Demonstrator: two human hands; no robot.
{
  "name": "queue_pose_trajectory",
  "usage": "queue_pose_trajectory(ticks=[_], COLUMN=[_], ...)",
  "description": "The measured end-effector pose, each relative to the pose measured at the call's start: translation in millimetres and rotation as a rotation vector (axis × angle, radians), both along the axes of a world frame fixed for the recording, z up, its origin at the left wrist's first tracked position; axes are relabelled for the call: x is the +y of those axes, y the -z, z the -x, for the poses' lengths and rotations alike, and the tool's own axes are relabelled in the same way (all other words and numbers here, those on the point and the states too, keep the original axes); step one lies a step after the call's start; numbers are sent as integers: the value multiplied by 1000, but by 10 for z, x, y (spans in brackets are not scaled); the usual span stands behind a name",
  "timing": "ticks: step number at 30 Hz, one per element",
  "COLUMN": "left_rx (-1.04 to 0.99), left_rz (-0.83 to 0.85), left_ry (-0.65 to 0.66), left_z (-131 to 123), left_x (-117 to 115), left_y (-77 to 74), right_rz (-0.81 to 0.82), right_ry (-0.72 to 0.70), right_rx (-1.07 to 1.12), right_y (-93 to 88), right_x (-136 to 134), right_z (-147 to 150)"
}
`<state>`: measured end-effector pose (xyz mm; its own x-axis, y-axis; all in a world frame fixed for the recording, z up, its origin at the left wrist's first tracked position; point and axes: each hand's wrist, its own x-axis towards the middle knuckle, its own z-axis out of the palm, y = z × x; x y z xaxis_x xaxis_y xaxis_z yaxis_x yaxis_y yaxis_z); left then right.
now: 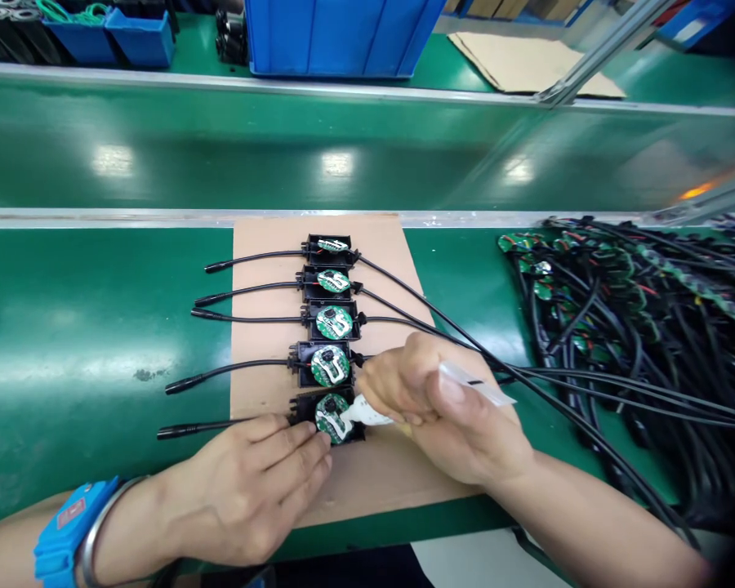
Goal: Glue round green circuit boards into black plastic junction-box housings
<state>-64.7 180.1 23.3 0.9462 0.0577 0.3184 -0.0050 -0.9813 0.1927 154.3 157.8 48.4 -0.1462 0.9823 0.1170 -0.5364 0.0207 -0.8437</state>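
Board [327,415] in nearest case [305,405], on cardboard [373,478]. Left hand [245,482] loosely bent at case edge, thumb hidden, can't tell if gripping; right hand [447,420] wrapped round tube [371,412], tip at board. Best: brace case, squeeze evenly, tip low.

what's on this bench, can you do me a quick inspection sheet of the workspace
surface: green bench with a dark smudge; cardboard sheet under the work
job's things: five black cases in a column, each with a round green circuit board bearing white marks
clutter: heaped cables and boards at the right
left hand: fingers at the nearest case; grip unclear
right hand: holds a white tube, tip at the nearest board
cables: short leads leftward; longer cables rightward, some crossing
surroundings: blue bin, small blue trays and flat brown sheets beyond
spills: nothing seen beyond the smudge
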Motion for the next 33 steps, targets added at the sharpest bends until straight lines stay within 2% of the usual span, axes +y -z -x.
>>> queue_pose_trajectory(ticks=[6,13,17,20,22,23,26,28,29,31,33], left_rx=[0,15,5,-9,-8,-15,-79,-162,-228,-397,-528], left_rz=[38,44,53,133,327,494,1217,1595,1733,1883,1898], left_ry=[-10,-11,-14,-14,-22,-24,-91,-190,-267,-419,-557], left_z=[55,39,43,22,-40,-89,-296,-455,-531,-672,-808], left_x=[-55,-59,-54,-33,-37,-52,-142,-203,-218,-195,-96], left_y=[101,143,139,14,-123,-193,-355,-418,-443,-487,-524], right_rz=[-16,-112,-36,-64,-166,-232,-454,-650,-743,-828,-802], right_ry=[26,-13,-56,16,168,271,558,654,663,663,638], right_rx=[-6,-148,-44,-52,-105,-136,-247,-336,-414,-625,-860], right_y=[57,65,-59,-219,-281,-279,-133,0,43,47,-52], right_x=[40,-59,-72,-151,-259,-318,-441,-460,-459,-455,-452], right_z=[11,2,-51,-89,-50,-4,182,258,261,199,84])
